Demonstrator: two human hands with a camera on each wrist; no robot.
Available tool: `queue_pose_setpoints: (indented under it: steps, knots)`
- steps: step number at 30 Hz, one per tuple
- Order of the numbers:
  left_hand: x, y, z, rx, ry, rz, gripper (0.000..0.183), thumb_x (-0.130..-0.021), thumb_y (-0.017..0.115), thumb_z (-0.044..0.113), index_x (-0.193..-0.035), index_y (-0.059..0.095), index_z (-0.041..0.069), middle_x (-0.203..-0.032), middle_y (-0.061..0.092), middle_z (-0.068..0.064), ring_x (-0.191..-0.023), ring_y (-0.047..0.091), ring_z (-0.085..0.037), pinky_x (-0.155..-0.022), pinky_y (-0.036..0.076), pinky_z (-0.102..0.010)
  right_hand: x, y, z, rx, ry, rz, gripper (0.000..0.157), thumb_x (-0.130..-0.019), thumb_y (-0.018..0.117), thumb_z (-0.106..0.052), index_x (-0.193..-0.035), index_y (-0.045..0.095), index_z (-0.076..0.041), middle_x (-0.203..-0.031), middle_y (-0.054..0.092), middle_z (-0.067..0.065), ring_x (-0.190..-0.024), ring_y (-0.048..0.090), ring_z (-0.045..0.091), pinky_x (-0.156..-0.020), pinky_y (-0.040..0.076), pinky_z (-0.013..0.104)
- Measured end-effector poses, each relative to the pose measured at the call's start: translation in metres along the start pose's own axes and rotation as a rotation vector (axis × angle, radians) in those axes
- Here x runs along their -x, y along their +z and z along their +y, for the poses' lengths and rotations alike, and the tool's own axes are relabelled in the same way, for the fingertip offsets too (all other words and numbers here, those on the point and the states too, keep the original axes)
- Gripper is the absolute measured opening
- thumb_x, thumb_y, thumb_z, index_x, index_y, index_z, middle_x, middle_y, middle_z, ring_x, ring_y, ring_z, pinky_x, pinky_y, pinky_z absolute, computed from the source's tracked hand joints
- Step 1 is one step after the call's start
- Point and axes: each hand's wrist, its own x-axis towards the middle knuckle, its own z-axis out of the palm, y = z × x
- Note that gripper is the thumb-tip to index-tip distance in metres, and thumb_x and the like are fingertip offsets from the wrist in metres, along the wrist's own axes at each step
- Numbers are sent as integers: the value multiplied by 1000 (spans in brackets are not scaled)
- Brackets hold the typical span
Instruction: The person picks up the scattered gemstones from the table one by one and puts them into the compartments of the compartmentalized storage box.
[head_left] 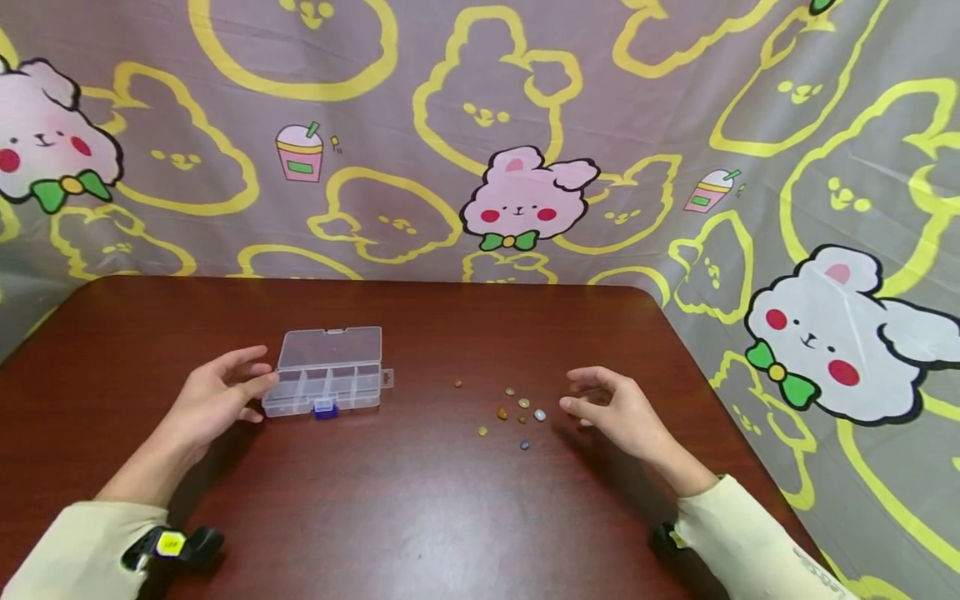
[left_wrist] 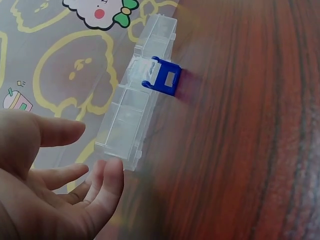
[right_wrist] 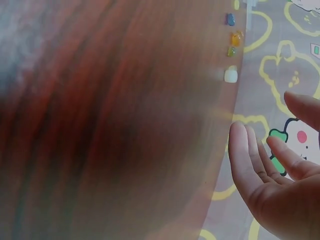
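Note:
A clear plastic compartment box point(head_left: 356, 385) lies on the table with its lid point(head_left: 330, 348) raised at the back. Its blue latch point(left_wrist: 167, 77) hangs at the front side. Beside the box's left end is my left hand point(head_left: 217, 396), fingers loosely bent and holding nothing; whether a fingertip touches the box I cannot tell. Several small coloured stones are scattered right of the box, among them a white one point(head_left: 540, 415), an orange one point(head_left: 502, 412) and a blue one point(head_left: 524, 445). My right hand point(head_left: 622, 417) hovers just right of the white stone, its fingers relaxed, with nothing in them.
The dark red-brown wooden table point(head_left: 375, 517) reaches back to a hanging grey cloth point(head_left: 390, 133) with cartoon prints. The same cloth runs along the right side. A small reddish stone point(head_left: 458, 384) lies apart from the others, toward the box.

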Motion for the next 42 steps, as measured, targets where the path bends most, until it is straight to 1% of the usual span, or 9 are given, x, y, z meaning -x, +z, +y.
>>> queue_pose_setpoints:
  steps: [4,10,14,17,24,29,33,36,42]
  knots:
    - [-1,1,-1,-22,12,2,63,-103,59,20,-152,31,-7,-137,47,-34,-91,59,-22,-63,59,-32,-1,2,2,-17,13,-29,44,-89,77,-7,-127,60,8,-113,66,24,-91,68,29,-68,61,40]
    - [-5,3,-1,-55,40,1,58,-101,60,13,-148,36,-10,-132,50,-35,-83,59,-16,-59,57,-33,-2,4,4,-46,44,-42,42,-88,77,-4,-125,61,8,-112,68,23,-91,68,27,-68,61,37]
    - [-8,4,-2,-64,53,0,54,-100,59,6,-146,39,-12,-130,51,-36,-79,60,-16,-59,57,-32,-3,6,3,-67,58,-55,40,-88,76,-3,-124,62,8,-114,67,22,-90,68,24,-69,61,35]
    - [-9,5,-4,-59,46,1,51,-99,58,3,-144,41,-13,-130,51,-36,-78,59,-18,-60,58,-32,-5,8,3,-67,56,-68,40,-88,76,-3,-123,62,8,-112,66,23,-87,68,22,-68,60,34]
    - [-8,6,-6,-53,36,-5,46,-100,56,3,-142,45,-12,-129,53,-34,-77,58,-19,-59,57,-30,-11,10,2,-49,66,-85,41,-85,80,-4,-121,64,8,-103,66,18,-76,67,27,-61,58,32]
    - [-7,5,-6,-53,36,-12,44,-101,55,2,-141,46,-13,-128,52,-33,-71,59,-18,-59,57,-30,-14,13,2,-43,47,-117,39,-84,79,-2,-119,64,8,-100,65,17,-73,66,28,-59,57,31]
    - [-8,5,-6,-67,40,-8,43,-101,54,2,-140,47,-13,-128,52,-33,-68,60,-19,-59,57,-30,-15,13,1,-28,48,-138,37,-85,78,-2,-118,65,8,-98,65,15,-72,65,27,-59,57,31]
    - [-9,5,-6,-79,51,2,42,-101,54,2,-140,48,-13,-128,52,-34,-68,59,-18,-58,57,-30,-16,13,0,-22,53,-148,37,-86,79,-3,-118,65,7,-97,64,15,-72,64,27,-59,56,31]
    - [-9,7,-8,-91,84,15,41,-100,56,0,-138,49,-13,-126,54,-35,-75,60,-13,-58,57,-30,-16,13,-1,-8,46,-154,37,-85,79,-4,-117,66,7,-96,64,14,-71,64,25,-59,56,30]
